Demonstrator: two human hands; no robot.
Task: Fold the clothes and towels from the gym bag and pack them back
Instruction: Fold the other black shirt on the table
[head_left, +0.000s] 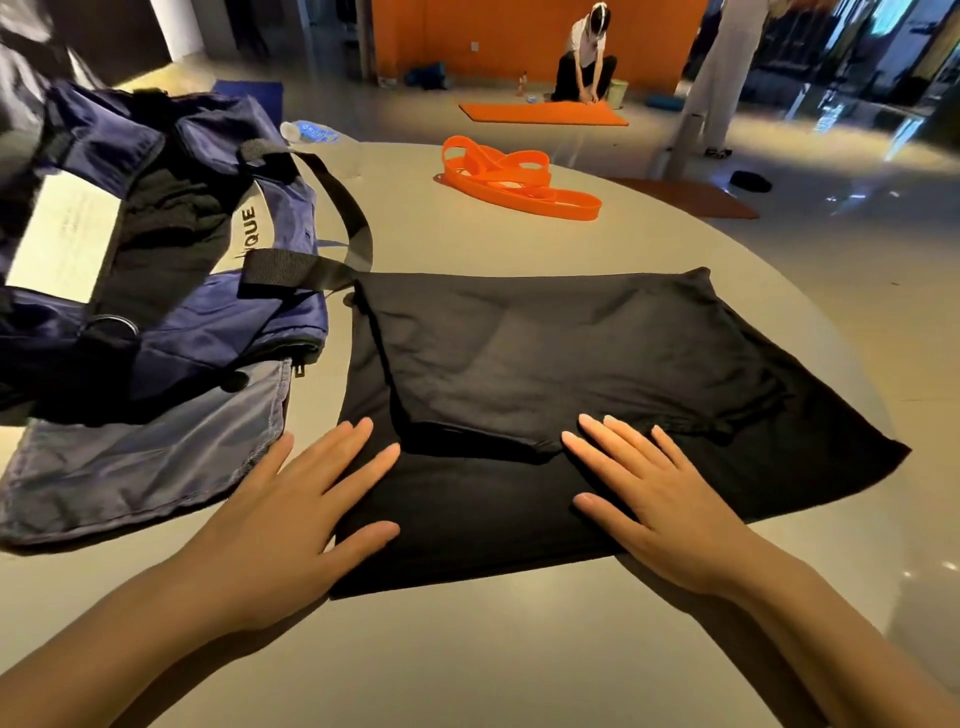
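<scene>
My left hand (291, 512) and my right hand (657, 499) lie flat on one black garment (571, 374). My fingers are straight. My grip is loose on both sides and holds nothing; I only press down. My left hand sits on the near left edge of the cloth, and my right hand sits near the middle of it. The cloth is spread on the grey surface (467, 649), right in front of me. One flap is already turned over on top, so I think I am in the middle of folding it and smoothing it flat.

Next I think I must pinch one edge and bring it over, so the piece gets small enough to pack. I should keep the corners lined up.

To my left is one blue gym bag (156, 291), open, touching the cloth's far left corner. Something dark is still inside it. Farther off on the surface lies one pile of orange bands (514, 179), and one clear water bottle (322, 137) behind the bag.
</scene>
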